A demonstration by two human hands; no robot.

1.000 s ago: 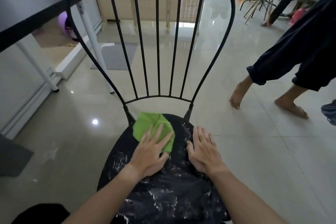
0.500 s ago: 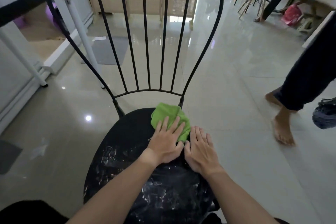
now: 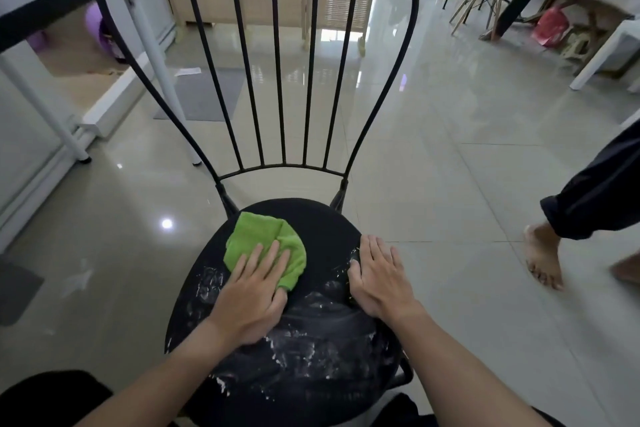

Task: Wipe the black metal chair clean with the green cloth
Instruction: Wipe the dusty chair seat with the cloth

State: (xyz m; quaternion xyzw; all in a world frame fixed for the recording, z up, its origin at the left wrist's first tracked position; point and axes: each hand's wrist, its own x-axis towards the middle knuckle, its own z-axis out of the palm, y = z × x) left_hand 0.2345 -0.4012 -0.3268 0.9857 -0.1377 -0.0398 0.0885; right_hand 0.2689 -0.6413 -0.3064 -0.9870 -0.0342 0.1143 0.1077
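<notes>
A: What is hidden?
B: The black metal chair (image 3: 322,218) is cut off at the top; its legs are covered by the seat.
A: And the hands?
B: The green cloth (image 3: 258,239), near the seat's back-left edge, is pressed flat under the left hand (image 3: 252,291). The right hand (image 3: 379,279) is laid open, fingers together, on the seat's right edge, holding nothing.

Both hands, left (image 3: 254,291) and right (image 3: 379,279), pressed flat, fingers spread

Left hand (image 3: 252,295) slid green cloth (image 3: 265,246) from seat's right rear — now left-centre.
</notes>
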